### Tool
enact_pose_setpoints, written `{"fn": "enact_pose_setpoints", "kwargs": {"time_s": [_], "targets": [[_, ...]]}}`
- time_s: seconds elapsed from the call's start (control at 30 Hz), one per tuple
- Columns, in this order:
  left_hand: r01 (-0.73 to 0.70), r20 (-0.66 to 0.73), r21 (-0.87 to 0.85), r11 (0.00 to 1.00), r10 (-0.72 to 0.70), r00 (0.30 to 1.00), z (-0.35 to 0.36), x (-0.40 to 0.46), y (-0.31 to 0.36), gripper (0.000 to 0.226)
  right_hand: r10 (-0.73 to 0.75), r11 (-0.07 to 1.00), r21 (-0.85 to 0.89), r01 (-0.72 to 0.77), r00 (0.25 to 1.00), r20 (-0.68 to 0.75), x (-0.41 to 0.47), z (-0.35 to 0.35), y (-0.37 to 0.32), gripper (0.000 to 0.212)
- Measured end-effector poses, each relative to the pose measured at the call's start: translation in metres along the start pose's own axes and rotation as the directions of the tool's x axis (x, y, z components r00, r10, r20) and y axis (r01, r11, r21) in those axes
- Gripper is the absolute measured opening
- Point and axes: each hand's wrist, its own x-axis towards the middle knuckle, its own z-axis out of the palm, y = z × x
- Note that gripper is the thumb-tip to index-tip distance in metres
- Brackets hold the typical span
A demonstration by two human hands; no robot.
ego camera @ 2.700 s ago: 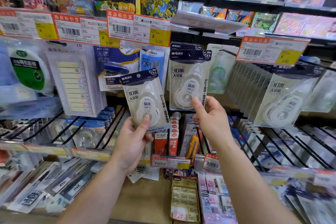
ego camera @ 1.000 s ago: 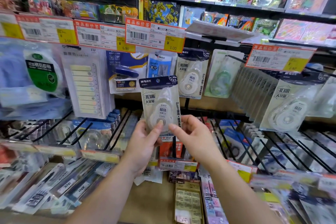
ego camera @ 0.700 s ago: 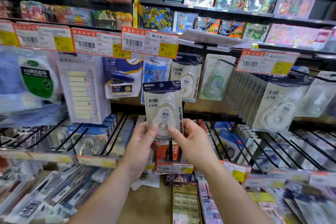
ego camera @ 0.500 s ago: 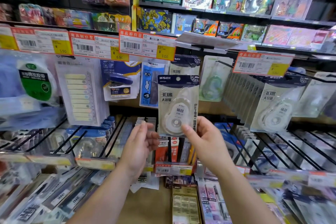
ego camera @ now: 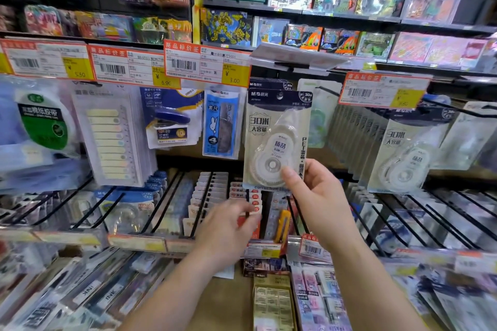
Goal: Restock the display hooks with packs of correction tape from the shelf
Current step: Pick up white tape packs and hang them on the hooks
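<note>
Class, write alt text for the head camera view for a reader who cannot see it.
A right hand holds a correction tape pack up at a shop's display hooks, in front of matching packs. The left hand, blurred, is lower and holds nothing. Price tags hang above.

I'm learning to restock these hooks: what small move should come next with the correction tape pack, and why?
Probably ease the pack back along the hook: the right hand pinches its lower corner, its hang hole sits level with the packs behind, and the left hand is off it.

Four red-and-yellow price tags (ego camera: 207,67), two hands (ego camera: 320,196), one stapler pack (ego camera: 172,121), one ruler pack (ego camera: 222,123).
</note>
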Motion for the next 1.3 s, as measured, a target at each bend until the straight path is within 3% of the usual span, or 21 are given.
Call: {"fn": "enact_pose_setpoints", "kwargs": {"time_s": [0.1,0.2,1.3], "targets": [[-0.093,0.084,0.365,0.926,0.067,0.994,0.013,-0.003,0.005,0.054,0.012,1.0,0.006,-0.012,1.0,0.001,0.003,0.0,0.004,0.011],[-0.124,0.111,0.474,0.872,0.081,0.991,0.019,-0.002,0.005,0.061,0.018,1.0,0.017,-0.018,1.0,0.009,0.006,0.0,0.006,0.011],[-0.167,0.11,0.55,0.818,0.127,0.986,0.025,-0.001,-0.006,0.064,0.105,0.993,0.05,-0.107,0.994,0.037,0.082,0.012,0.047,0.019]]}}
